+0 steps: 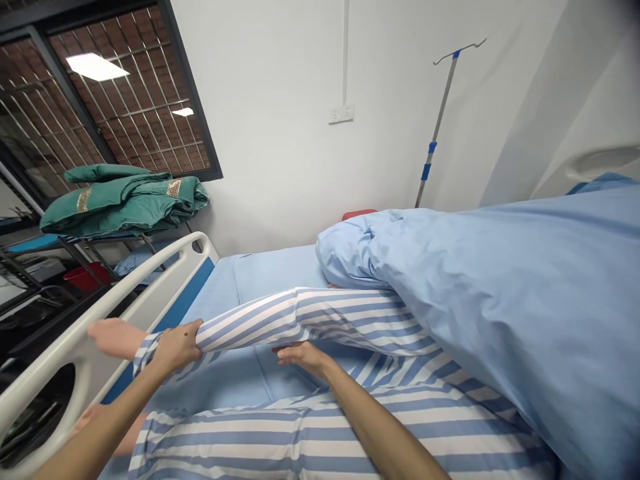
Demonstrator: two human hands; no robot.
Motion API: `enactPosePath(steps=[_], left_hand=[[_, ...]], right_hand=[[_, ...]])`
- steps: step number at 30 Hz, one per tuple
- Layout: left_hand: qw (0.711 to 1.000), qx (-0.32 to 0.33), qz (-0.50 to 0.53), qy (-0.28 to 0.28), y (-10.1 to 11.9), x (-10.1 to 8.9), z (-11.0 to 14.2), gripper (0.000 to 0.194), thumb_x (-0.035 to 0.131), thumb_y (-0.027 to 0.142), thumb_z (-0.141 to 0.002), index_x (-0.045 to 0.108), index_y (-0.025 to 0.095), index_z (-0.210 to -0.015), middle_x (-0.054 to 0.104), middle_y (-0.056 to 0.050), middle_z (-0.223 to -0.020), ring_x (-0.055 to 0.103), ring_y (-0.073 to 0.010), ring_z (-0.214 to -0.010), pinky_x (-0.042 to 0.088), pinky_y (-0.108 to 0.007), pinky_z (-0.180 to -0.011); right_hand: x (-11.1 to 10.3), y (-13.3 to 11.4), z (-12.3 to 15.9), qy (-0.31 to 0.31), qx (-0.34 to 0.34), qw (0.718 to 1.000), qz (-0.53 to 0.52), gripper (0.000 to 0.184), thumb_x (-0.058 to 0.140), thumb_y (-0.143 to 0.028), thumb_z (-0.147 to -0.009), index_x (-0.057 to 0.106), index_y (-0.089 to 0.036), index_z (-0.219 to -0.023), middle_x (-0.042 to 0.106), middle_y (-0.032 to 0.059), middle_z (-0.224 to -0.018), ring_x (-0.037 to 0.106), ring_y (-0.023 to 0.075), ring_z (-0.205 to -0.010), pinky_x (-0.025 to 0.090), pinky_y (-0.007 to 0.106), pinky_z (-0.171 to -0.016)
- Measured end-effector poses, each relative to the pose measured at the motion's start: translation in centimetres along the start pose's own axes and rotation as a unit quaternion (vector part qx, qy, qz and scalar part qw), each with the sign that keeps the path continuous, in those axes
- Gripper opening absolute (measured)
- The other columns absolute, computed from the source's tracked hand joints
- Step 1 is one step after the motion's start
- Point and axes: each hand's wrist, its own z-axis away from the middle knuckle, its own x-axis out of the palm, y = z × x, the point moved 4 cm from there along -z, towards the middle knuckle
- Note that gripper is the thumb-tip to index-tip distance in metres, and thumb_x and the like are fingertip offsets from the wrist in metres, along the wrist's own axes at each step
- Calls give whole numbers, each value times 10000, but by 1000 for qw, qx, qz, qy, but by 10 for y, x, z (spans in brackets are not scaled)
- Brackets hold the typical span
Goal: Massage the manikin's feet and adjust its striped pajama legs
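Observation:
My left hand (177, 347) is wrapped round the lower part of the far leg (250, 325), just above the ankle, over blue-and-white striped pyjama trousers. This leg is raised off the mattress and bent a little at the knee; its bare foot (116, 338) points left. Under the knee, my right hand (303, 357) is held with fingers stretched out; whether it touches the trouser cloth I cannot tell. The near leg (240, 440), in the same stripes, lies flat below, its foot partly hidden behind my left forearm.
A light blue quilt (475, 267) is folded back over the upper body on the right. The bed's white end board (100, 307) stands left, close to the feet. Behind are a drip stand (440, 120), a wall socket (341, 115) and green padded bedding (125, 203) on a rack.

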Motion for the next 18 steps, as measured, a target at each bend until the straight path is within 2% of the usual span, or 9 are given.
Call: enactPosePath(steps=[4,7,10,13,15,18], left_hand=[[997,47,-60,-1,-3,-29,-1,438,494,198,-607,535,227,-1042,670,-91,-1016,597,-318,-923,398,-384,-722],[997,46,-61,-24,-4,-29,-3,446,511,195,-600,540,223,-1044,674,-93,-996,600,-306,-902,401,-372,-713],[999,33,-33,-28,-6,-17,-5,449,520,213,-594,532,236,-1042,674,-75,-989,606,-290,-870,394,-339,-672],[999,-2,25,-25,-1,3,-7,463,545,253,-586,519,256,-1049,669,-55,-973,613,-271,-820,367,-295,-601],[997,-23,76,-13,11,18,-12,478,561,270,-584,512,270,-1059,666,-36,-930,613,-256,-802,346,-275,-576],[986,-42,157,22,42,37,-23,433,567,261,-597,517,276,-1026,651,-7,-832,604,-227,-771,334,-258,-567]], right_hand=[[1,23,1,-26,84,996,4,269,820,-322,-506,691,-142,-660,632,83,-820,577,261,-999,478,379,-829],[3,26,1,-33,92,995,-9,233,813,-305,-530,686,-146,-643,620,71,-790,585,270,-991,479,388,-818],[4,15,1,-23,61,997,-29,234,813,-306,-536,686,-141,-642,616,74,-785,569,283,-1020,479,389,-810],[4,-8,3,-14,0,998,-53,309,824,-291,-513,704,-153,-763,631,82,-906,545,285,-1057,478,406,-822],[1,-28,7,-11,-50,997,-60,394,817,-278,-520,697,-193,-886,628,68,-1012,540,268,-1064,468,415,-852],[-3,-57,15,-10,-121,992,-46,458,787,-272,-557,667,-245,-998,622,44,-1076,522,246,-1094,440,418,-912]])
